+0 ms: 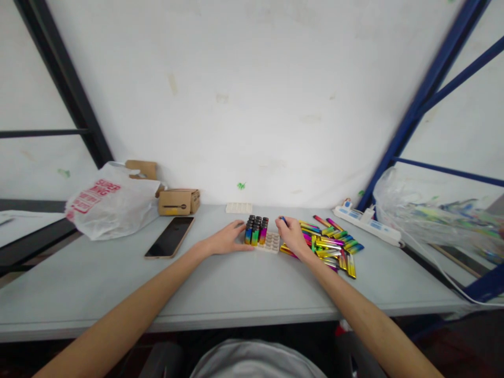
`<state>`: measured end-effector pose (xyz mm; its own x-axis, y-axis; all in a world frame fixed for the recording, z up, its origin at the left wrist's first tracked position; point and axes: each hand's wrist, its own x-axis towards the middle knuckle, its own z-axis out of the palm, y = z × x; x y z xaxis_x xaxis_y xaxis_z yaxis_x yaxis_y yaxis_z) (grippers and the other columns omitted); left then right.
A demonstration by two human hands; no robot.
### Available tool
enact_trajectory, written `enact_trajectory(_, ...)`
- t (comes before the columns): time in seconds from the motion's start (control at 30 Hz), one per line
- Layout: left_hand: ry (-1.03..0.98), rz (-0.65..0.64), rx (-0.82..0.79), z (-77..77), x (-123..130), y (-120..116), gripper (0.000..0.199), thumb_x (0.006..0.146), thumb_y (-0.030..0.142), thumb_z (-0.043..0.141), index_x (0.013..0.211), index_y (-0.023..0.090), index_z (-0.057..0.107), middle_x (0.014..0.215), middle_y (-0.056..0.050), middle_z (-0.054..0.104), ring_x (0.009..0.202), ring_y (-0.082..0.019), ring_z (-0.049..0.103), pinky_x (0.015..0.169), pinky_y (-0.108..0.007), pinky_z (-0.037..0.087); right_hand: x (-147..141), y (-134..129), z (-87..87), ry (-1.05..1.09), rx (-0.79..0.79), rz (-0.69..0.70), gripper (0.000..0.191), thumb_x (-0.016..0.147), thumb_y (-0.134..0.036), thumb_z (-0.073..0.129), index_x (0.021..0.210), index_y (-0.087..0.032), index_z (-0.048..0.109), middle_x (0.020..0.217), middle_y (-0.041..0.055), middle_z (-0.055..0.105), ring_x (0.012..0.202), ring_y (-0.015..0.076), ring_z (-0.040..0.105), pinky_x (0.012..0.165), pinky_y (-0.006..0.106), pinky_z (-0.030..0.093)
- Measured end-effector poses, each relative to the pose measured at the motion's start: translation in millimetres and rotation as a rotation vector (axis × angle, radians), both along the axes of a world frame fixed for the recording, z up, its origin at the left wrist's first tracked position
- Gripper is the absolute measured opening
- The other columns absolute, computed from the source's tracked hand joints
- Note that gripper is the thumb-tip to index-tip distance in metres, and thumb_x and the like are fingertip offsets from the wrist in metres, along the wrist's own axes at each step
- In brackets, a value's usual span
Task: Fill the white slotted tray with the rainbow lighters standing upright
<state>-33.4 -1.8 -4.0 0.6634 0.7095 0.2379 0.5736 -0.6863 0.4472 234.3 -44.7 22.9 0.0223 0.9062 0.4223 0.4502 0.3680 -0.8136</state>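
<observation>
Shiny rainbow-coloured lighters with dark tops stand upright in rows at the left part of a white tray with holes. The tray's right part shows bare holes. At the tray's left end lies my left hand, thumb and fingers spread apart around the corner, the thumb along the front edge. My right hand is closed just above the tray's right end. A small blue end sticks out of its pinch, seemingly a lighter, mostly hidden by the fingers. Right beside this hand lies a loose pile of metallic lighters.
A second white tray lies by the wall. To the left are a phone, a cardboard box and a white plastic bag. On the right sit a power strip and a clear bag with colourful contents.
</observation>
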Motion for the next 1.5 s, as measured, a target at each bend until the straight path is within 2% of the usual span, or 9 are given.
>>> enact_trajectory(0.17, 0.012, 0.001, 0.015, -1.1, -0.9, 0.8, 0.085, 0.085, 0.076, 0.074, 0.147, 0.020, 0.061, 0.155, -0.017, 0.056, 0.142, -0.038, 0.055, 0.125, -0.049, 0.041, 0.0, -3.0, 4.6, -0.089, 0.057, 0.003, 0.044, 0.094, -0.060, 0.046, 0.068, -0.025, 0.045, 0.060, -0.0041, 0.044, 0.063, 0.0163, 0.045, 0.061, 0.030, 0.031)
enact_trajectory(0.3, 0.036, 0.004, 0.018, -1.5, -0.9, 1.3, 0.088, 0.086, 0.078, 0.072, 0.150, 0.019, 0.058, 0.157, -0.018, 0.054, 0.145, -0.038, 0.052, 0.127, -0.048, 0.038, 6.9, -7.0, 11.2, -0.183, 0.056, 0.096, 0.043, 0.103, -0.061, 0.043, 0.086, -0.024, 0.055, 0.072, -0.0013, 0.060, 0.069, 0.0183, 0.056, 0.066, 0.030, 0.039)
enact_trajectory(0.43, 0.015, 0.004, 0.011, -2.0, -0.6, 1.3, 0.087, 0.085, 0.077, 0.074, 0.149, 0.019, 0.059, 0.156, -0.017, 0.055, 0.144, -0.038, 0.053, 0.127, -0.049, 0.039, 12.9, -11.6, 18.6, -0.295, 0.105, 0.184, 0.041, 0.108, -0.056, 0.041, 0.085, -0.024, 0.054, 0.076, 0.0014, 0.065, 0.073, 0.0188, 0.060, 0.069, 0.029, 0.043)
enact_trajectory(0.6, 0.014, 0.013, -0.011, -0.4, -0.3, -0.1, 0.088, 0.085, 0.076, 0.075, 0.148, 0.018, 0.059, 0.156, -0.019, 0.054, 0.144, -0.039, 0.052, 0.127, -0.051, 0.038, 11.1, -15.1, 22.5, -0.240, 0.047, 0.211, 0.039, 0.108, -0.057, 0.038, 0.092, -0.025, 0.054, 0.067, -0.0039, 0.058, 0.063, 0.0167, 0.055, 0.064, 0.028, 0.040)
enact_trajectory(0.8, 0.017, -0.001, -0.018, 2.8, -0.1, -2.4, 0.085, 0.086, 0.075, 0.075, 0.148, 0.019, 0.059, 0.157, -0.018, 0.053, 0.144, -0.038, 0.052, 0.127, -0.051, 0.038, 0.2, -12.8, 14.6, -0.180, 0.056, 0.027, 0.054, 0.095, -0.068, 0.043, 0.063, -0.025, 0.037, 0.061, -0.0032, 0.038, 0.062, 0.0148, 0.039, 0.060, 0.030, 0.027)
enact_trajectory(0.93, 0.005, 0.001, -0.005, 2.9, -0.1, -2.2, 0.085, 0.085, 0.075, 0.075, 0.146, 0.018, 0.061, 0.155, -0.018, 0.055, 0.142, -0.039, 0.054, 0.126, -0.051, 0.039, -1.6, -10.5, 9.8, -0.156, 0.023, -0.011, 0.045, 0.088, -0.059, 0.045, 0.060, -0.026, 0.033, 0.059, -0.0032, 0.031, 0.059, 0.0136, 0.033, 0.057, 0.030, 0.021)
enact_trajectory(1.3, 0.009, 0.000, -0.005, 2.8, 0.0, -2.2, 0.086, 0.085, 0.076, 0.075, 0.146, 0.018, 0.061, 0.156, -0.018, 0.054, 0.142, -0.039, 0.054, 0.126, -0.052, 0.039, 13.6, -18.9, 29.5, -0.353, 0.127, 0.159, 0.043, 0.108, -0.054, 0.038, 0.079, -0.024, 0.050, 0.071, -0.0008, 0.055, 0.069, 0.0178, 0.051, 0.069, 0.030, 0.036)
enact_trajectory(1.4, 0.013, -0.001, -0.012, 2.4, -0.1, -2.0, 0.084, 0.085, 0.074, 0.075, 0.146, 0.018, 0.061, 0.155, -0.018, 0.055, 0.142, -0.038, 0.054, 0.126, -0.050, 0.040, 17.3, -18.6, 29.8, -0.441, 0.194, 0.254, 0.044, 0.110, -0.052, 0.039, 0.079, -0.023, 0.053, 0.078, 0.0016, 0.059, 0.075, 0.0185, 0.054, 0.074, 0.030, 0.038)
enact_trajectory(1.5, -0.009, 0.003, -0.012, 1.6, -1.1, -1.6, 0.081, 0.085, 0.074, 0.076, 0.145, 0.021, 0.062, 0.154, -0.016, 0.056, 0.141, -0.037, 0.055, 0.125, -0.049, 0.041, 17.1, -18.9, 26.6, -0.465, 0.187, 0.309, 0.049, 0.110, -0.055, 0.043, 0.079, -0.021, 0.059, 0.074, -0.0002, 0.060, 0.070, 0.0163, 0.052, 0.070, 0.029, 0.036)
